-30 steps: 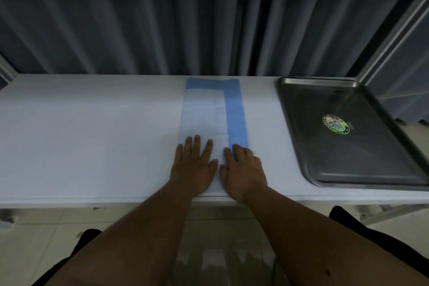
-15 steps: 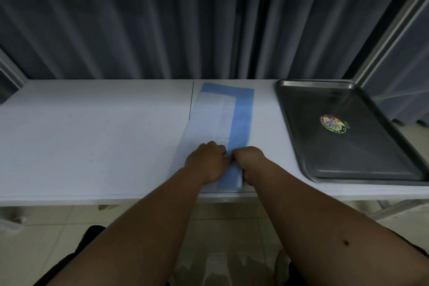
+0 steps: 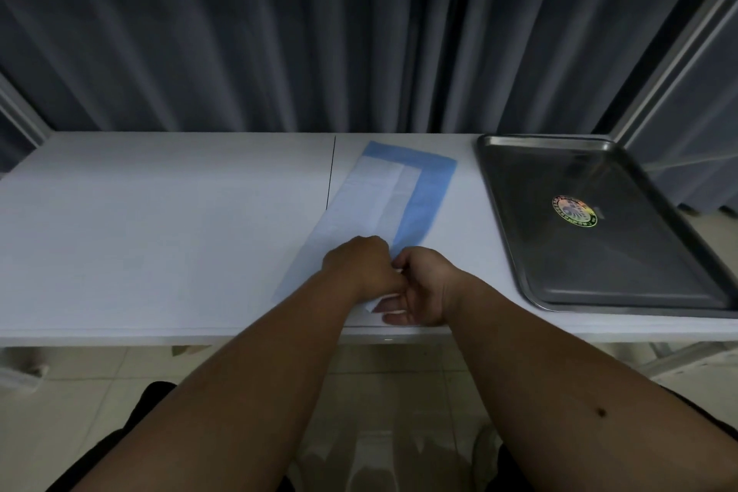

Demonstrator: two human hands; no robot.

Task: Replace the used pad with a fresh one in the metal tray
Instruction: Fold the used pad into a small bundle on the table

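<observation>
A folded pad (image 3: 375, 200), white with a blue border, lies lengthwise on the white table (image 3: 159, 236), slanting from the back edge toward me. My left hand (image 3: 361, 262) and my right hand (image 3: 419, 284) meet at its near end, both curled and pinching its layers. The pad's near edge is hidden under my hands. The metal tray (image 3: 519, 244) sits to the right of the pad, with nothing in it but a round shiny sticker (image 3: 574, 210).
Dark curtains (image 3: 319, 32) hang right behind the table. The table's front edge runs just under my wrists, with tiled floor (image 3: 120, 383) below. A thin seam (image 3: 332, 172) splits the tabletop left of the pad.
My hands went from lying flat on the pad to curled fists pinching its near end. The pad now slants more to the left at the near end.
</observation>
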